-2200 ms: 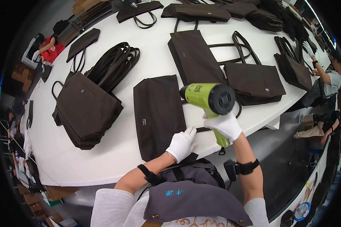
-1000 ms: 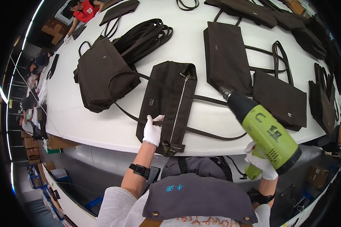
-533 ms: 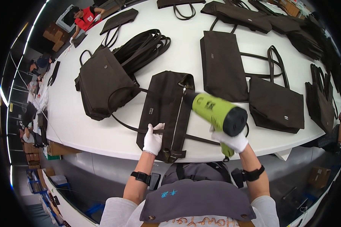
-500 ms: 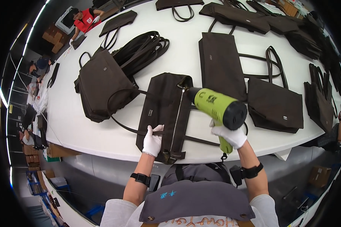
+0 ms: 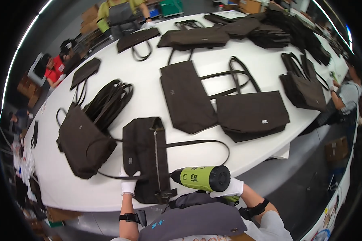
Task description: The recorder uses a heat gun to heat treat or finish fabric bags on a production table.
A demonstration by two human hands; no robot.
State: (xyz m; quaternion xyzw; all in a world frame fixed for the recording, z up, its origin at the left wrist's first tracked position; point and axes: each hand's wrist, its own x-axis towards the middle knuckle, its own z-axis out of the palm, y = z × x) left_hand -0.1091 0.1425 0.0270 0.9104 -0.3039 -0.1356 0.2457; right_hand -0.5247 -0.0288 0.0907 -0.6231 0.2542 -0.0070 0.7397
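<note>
A dark brown tote bag [image 5: 142, 148] lies flat on the table in front of me, its zipper running lengthwise and its strap loops spread to both sides. My left hand [image 5: 128, 185], in a white glove, grips the bag's near left edge by a strap; its fingertips are partly hidden. In my gloved right hand [image 5: 231, 188] is a green heat gun [image 5: 199, 178] with a black nozzle and rear cap. The nozzle points left, close to the lower part of the zipper. The heat gun's body covers part of my right hand.
The white table [image 5: 80, 195] curves around me. A stuffed brown bag [image 5: 84, 140] stands at left, and flat bags [image 5: 253, 114] lie to the right. More bags [image 5: 197, 38] are heaped farther back. Co-workers stand at the far edge [image 5: 122, 18] and at right [image 5: 346, 94].
My view has turned right and lifted, showing more of the far side. The heat gun has moved from the zipper's far end toward its near end. My left hand stays by the bag's edge.
</note>
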